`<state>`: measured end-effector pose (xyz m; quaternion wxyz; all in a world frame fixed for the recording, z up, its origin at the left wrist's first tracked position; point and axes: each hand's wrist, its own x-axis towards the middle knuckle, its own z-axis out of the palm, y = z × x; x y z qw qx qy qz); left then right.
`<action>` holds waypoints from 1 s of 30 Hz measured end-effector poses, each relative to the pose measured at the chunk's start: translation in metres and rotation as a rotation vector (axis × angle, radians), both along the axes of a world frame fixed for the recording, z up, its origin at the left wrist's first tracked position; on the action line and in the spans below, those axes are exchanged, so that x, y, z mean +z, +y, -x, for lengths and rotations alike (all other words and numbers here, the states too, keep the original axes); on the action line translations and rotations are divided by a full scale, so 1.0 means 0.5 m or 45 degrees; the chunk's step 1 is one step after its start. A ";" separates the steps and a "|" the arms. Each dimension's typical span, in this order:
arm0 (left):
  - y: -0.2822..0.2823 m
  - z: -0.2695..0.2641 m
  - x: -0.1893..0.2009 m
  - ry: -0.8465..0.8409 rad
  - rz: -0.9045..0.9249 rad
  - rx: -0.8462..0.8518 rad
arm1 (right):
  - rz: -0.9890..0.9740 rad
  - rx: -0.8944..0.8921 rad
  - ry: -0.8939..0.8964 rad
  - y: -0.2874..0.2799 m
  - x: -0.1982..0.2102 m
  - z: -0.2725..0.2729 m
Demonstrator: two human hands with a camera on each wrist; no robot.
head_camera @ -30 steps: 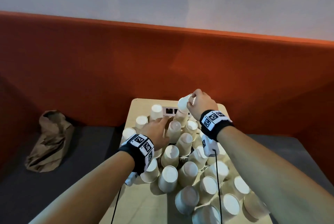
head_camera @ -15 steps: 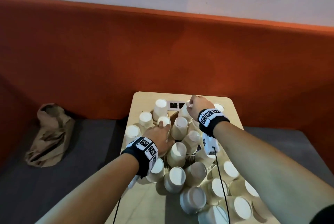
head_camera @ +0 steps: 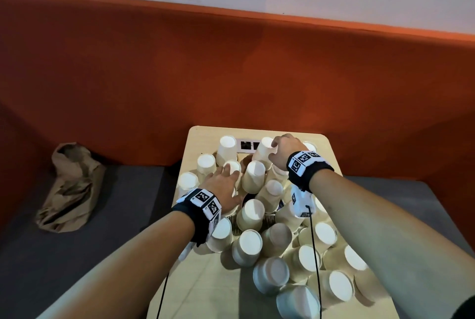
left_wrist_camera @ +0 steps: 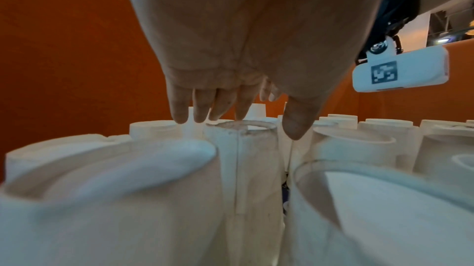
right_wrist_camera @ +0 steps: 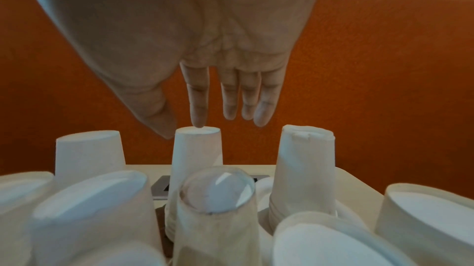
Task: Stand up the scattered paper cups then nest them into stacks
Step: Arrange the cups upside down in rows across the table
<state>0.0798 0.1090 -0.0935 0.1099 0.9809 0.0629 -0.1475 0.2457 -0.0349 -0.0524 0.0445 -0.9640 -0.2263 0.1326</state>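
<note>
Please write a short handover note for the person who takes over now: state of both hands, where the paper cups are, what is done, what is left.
Left hand: open, fingers straight, hovering over an upside-down cup in the middle of the group.
Right hand: open, index fingertip touching the base of the far stack by the table's back edge.
Cups: all on the table, standing upside down, crowded together.
Done: a few short nested stacks at the far end.
Left: most cups are still single; nest them.
</note>
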 end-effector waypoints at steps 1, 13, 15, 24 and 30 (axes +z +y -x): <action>-0.001 0.004 0.006 -0.034 0.012 0.005 | -0.020 -0.006 -0.003 -0.006 0.007 0.006; -0.099 0.072 0.075 -0.637 0.293 0.040 | -0.342 0.057 -0.016 -0.099 0.105 0.164; -0.124 0.089 0.079 -0.693 0.314 0.011 | -0.373 0.117 -0.030 -0.118 0.123 0.197; -0.280 0.160 0.075 -0.570 0.363 -0.052 | -0.318 0.260 0.092 -0.271 0.110 0.337; -0.339 0.227 0.042 -0.391 0.341 0.002 | -0.141 0.379 0.179 -0.347 0.038 0.411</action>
